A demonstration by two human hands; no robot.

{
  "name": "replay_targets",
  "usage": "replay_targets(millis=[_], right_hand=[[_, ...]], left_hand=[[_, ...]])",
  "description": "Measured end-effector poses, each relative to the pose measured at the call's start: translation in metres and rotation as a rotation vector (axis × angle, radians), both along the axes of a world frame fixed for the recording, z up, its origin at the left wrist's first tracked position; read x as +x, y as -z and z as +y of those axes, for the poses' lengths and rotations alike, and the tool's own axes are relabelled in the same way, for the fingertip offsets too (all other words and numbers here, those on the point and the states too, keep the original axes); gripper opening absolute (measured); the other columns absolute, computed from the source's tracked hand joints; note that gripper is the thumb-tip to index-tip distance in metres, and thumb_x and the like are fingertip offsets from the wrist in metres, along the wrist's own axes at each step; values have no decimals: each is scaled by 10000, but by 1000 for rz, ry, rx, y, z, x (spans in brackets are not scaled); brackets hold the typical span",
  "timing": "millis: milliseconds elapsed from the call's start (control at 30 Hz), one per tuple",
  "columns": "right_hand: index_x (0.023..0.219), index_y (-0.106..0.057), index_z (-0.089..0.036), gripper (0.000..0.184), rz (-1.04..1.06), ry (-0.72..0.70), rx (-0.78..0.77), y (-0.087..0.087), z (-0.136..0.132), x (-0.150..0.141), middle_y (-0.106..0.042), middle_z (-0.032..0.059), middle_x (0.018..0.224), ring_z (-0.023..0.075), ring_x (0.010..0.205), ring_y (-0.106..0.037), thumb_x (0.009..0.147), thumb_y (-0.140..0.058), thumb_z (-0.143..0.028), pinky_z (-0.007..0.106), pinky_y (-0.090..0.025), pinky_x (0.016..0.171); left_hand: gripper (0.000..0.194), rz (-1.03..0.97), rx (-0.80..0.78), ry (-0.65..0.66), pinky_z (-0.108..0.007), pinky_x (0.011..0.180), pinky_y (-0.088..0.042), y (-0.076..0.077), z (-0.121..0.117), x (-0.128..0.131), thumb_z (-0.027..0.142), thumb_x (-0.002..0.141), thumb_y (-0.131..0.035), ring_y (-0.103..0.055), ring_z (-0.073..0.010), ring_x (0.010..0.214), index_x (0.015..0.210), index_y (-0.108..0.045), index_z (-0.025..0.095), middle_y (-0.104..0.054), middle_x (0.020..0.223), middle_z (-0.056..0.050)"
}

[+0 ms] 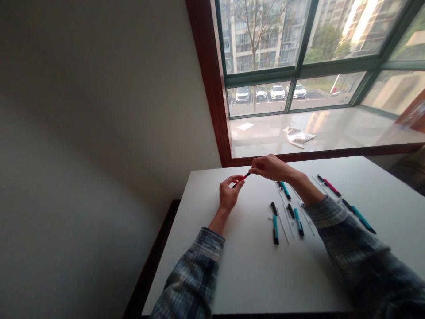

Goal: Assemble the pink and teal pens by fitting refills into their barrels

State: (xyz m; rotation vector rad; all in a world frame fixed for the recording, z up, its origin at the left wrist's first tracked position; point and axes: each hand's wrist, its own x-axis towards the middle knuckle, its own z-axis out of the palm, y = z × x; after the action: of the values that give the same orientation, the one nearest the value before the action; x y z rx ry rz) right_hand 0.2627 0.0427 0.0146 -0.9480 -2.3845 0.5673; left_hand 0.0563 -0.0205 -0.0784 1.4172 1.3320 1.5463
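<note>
My left hand [229, 192] is closed around a red and black pen [245, 177], held at a slant above the far left of the white table [245, 274]. My right hand [270, 167] pinches the pen's black upper end. Whether that end is joined to the red part or a separate piece, I cannot make out. To the right of the hands lie teal and black pen parts [275, 228], with thin white refills [283, 226] among them. My right forearm passes over some of these. Beyond it lies a red and black pen part [332, 187].
Right of my right sleeve rests another teal and black pen piece [363, 219]. Behind the table, the windowsill [262, 144] holds a crumpled white cloth [299, 136] and a paper slip [245, 126]. A grey wall [99, 133] rises on the left.
</note>
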Motion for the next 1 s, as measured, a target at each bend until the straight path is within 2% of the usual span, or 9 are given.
replay_targets(millis=[133,300,467,600,667,767,833,933,1000], right_hand=[[956,-733,-218,255,15,-20,-2,1,0,-1,-740,38,805,165,665,-631,901,-690,-462,289,-432,608],[894,-724,-218,262,16,2,8,3,2,-2,-730,35,784,163,658,-616,918,-671,-474,294,-418,612],[786,-699,-202,408,8,14,-13,4,1,-3,-693,41,706,162,607,-576,974,-574,-541,316,-400,614],[982,-716,-220,288,65,-50,-20,5,3,-3,-749,55,882,190,737,-653,888,-706,-492,311,-454,659],[890,-720,-221,260,34,-21,-4,6,4,-2,-740,48,820,190,717,-645,903,-691,-480,313,-446,655],[717,-691,-208,425,-47,64,14,7,4,-1,-682,41,664,173,597,-584,957,-605,-547,319,-402,600],[810,-724,-209,380,-35,21,3,7,5,0,-706,44,721,177,626,-604,926,-648,-563,310,-412,600],[982,-745,-229,295,26,-89,-7,8,6,0,-755,52,895,190,774,-670,891,-711,-508,293,-461,656],[909,-752,-219,284,3,-69,13,8,6,0,-758,52,870,188,770,-674,929,-668,-490,291,-456,661]], left_hand=[[176,30,-20,-28,-398,965,-425,-2,0,1,326,785,-804,-629,-203,837,940,-819,243,-784,926,-36],[180,60,-15,-29,-404,961,-424,-4,-1,0,344,807,-788,-636,-211,854,956,-822,249,-790,949,-40],[181,57,12,-1,-367,884,-458,-6,-2,1,343,823,-774,-633,-216,881,961,-822,236,-793,972,-51],[180,41,3,-26,-352,851,-465,-7,-3,1,339,815,-777,-626,-215,874,952,-821,231,-787,947,-49],[170,37,-3,-22,-351,842,-467,-7,-3,1,333,815,-776,-624,-211,857,943,-822,231,-788,958,-50],[168,77,9,-21,-354,858,-465,-6,-2,-1,331,806,-787,-621,-218,882,942,-825,239,-789,962,-49],[178,91,11,-37,-351,859,-464,-4,-2,-2,336,801,-793,-618,-221,895,947,-824,239,-787,951,-48],[188,90,-8,-42,-338,839,-469,-1,-1,-3,340,803,-789,-620,-213,882,951,-820,228,-787,948,-47],[183,118,-12,-33,-335,843,-472,-2,-1,-4,327,803,-785,-624,-209,885,949,-819,221,-790,955,-46]])
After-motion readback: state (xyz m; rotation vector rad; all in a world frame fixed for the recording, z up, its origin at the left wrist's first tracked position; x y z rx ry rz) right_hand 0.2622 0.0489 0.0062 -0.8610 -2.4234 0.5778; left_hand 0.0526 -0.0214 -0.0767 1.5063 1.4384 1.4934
